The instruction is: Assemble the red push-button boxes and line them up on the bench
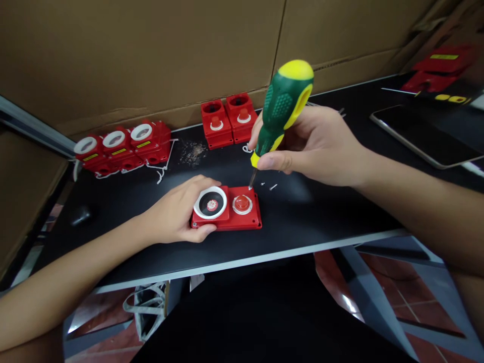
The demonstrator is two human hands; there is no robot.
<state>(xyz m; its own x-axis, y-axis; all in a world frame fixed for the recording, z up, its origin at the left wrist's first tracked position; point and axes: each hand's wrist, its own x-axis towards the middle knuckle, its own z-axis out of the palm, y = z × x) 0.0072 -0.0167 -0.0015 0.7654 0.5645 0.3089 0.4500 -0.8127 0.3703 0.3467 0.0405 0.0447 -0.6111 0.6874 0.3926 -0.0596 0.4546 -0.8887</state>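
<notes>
Near the front edge of the table [304, 214], the red box [234, 222] lies flat, its long side running roughly along that edge, probably so that both hands can reach it with ease. The left hand [180, 209] is closed around its left end, thumb along the near side and fingers over the far side by the white ring [210, 203]; this grip seems meant to keep the box from turning. The red dome [242, 203] is left uncovered.

The right hand [306, 146] pinches the screwdriver [285, 101] low on its handle, near the yellow collar, which likely helps guide the tip. The shaft comes down at a tilt to a screw [250, 188] at the box's far right corner. Loose screws [273, 186] lie just beside that corner, handy for the right hand.

Farther back, grit [192, 153] is scattered between three boxes [123, 151] on the left and two boxes [217, 135] by the cardboard [170, 50], all apart from the work. A phone [423, 136] lies well to the right.
</notes>
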